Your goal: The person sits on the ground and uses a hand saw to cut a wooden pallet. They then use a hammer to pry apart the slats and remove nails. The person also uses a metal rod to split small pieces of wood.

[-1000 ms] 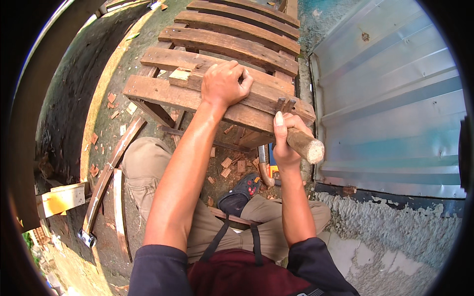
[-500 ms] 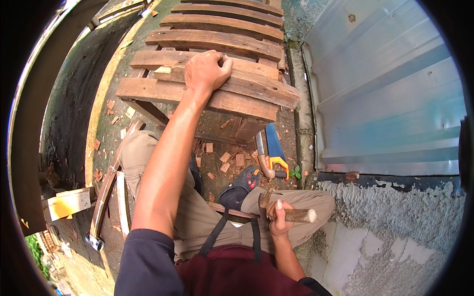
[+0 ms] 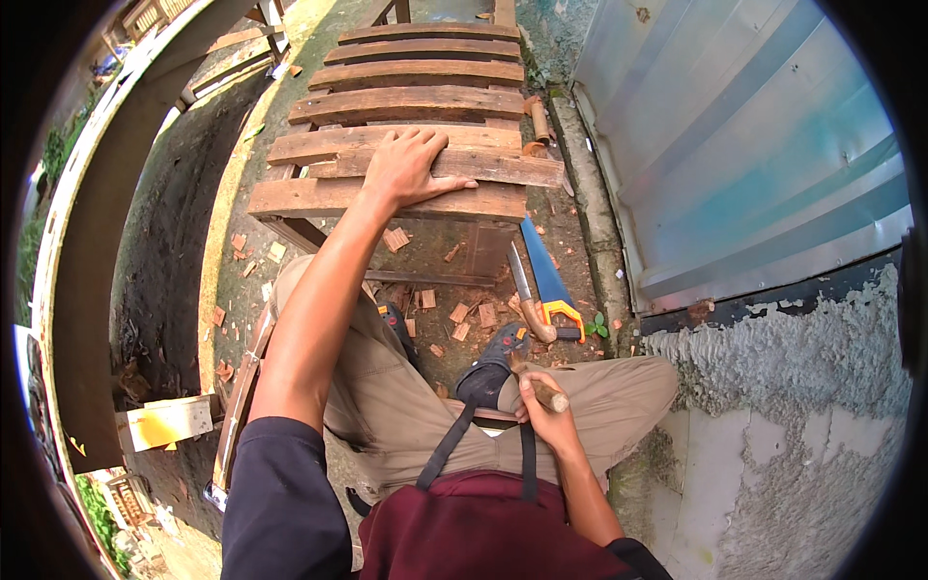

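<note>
Spread fingers of my left hand (image 3: 404, 172) lie over a loose wooden board (image 3: 517, 168), which rests across the slats at the near end of a slatted wooden bench (image 3: 416, 101). My thumb points right along the bench's front slat (image 3: 300, 196). Low above my right leg, my right hand (image 3: 549, 423) is closed round a wooden-handled tool (image 3: 553, 396). The round butt of its handle faces up, and its head is mostly hidden, so its kind is unclear.
A handsaw (image 3: 549, 275) with a blue blade and a wooden-handled knife (image 3: 527, 295) lie on the ground right of the bench. Wood chips (image 3: 459, 312) are scattered beneath. A metal sheet wall (image 3: 744, 145) stands at right. A long wooden strip (image 3: 242, 391) lies by my left leg.
My left hand has gone from curled to spread on the board. My right hand has tipped the tool and lowered it slightly. The whole view has shifted.
</note>
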Motion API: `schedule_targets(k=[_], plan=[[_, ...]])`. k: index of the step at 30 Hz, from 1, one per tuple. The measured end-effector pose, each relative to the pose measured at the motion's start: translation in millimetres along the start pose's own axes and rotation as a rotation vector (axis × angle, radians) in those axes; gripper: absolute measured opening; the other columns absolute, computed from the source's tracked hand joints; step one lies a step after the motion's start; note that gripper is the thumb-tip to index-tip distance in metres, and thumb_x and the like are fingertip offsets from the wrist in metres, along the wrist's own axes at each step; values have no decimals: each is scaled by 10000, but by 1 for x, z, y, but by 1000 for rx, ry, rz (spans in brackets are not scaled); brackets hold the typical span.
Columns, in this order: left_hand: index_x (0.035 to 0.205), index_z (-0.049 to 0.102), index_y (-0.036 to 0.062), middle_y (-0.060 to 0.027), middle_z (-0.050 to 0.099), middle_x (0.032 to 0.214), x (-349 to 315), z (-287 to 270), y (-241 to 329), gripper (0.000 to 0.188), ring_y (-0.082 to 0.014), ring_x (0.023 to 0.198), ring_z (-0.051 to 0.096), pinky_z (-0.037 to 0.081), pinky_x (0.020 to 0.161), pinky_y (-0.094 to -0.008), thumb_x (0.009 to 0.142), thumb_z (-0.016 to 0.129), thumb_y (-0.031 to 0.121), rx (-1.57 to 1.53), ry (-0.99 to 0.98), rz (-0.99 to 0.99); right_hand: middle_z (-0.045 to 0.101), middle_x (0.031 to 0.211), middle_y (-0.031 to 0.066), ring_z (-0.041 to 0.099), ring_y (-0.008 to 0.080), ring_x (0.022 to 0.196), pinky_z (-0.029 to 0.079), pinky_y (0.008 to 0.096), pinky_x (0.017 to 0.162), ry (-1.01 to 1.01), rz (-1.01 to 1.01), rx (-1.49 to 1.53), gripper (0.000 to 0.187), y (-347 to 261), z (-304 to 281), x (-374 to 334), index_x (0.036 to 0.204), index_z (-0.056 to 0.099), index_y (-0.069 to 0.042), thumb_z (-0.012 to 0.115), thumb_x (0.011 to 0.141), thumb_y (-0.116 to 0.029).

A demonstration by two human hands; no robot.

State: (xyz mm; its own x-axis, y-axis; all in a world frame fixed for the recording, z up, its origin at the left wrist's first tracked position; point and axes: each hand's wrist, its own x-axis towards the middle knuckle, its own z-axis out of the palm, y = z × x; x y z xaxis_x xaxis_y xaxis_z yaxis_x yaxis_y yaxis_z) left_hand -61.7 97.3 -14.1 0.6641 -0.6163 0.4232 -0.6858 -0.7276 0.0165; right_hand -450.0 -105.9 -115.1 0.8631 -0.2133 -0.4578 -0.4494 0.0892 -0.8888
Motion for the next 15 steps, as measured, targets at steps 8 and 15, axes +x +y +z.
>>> schedule_targets(k=[8,15], plan=[[963,669,43,-136,725,1022,1,6,1,759,-302,1050,683,511,914,-412,744,719,768,-31,112,4,572,1354,235,579,367,1295,504,495,1083,-568,-188,478,386,21,-3,-22,1381,535,8,577,998,-13],[910,690,61,-104,732,977,-2,14,9,737,-260,959,700,516,833,-397,691,757,762,-13,224,-14,568,1201,155,669,245,1013,593,446,876,-435,139,531,132,-1,12,-21,1099,523,-50,612,1001,-52]])
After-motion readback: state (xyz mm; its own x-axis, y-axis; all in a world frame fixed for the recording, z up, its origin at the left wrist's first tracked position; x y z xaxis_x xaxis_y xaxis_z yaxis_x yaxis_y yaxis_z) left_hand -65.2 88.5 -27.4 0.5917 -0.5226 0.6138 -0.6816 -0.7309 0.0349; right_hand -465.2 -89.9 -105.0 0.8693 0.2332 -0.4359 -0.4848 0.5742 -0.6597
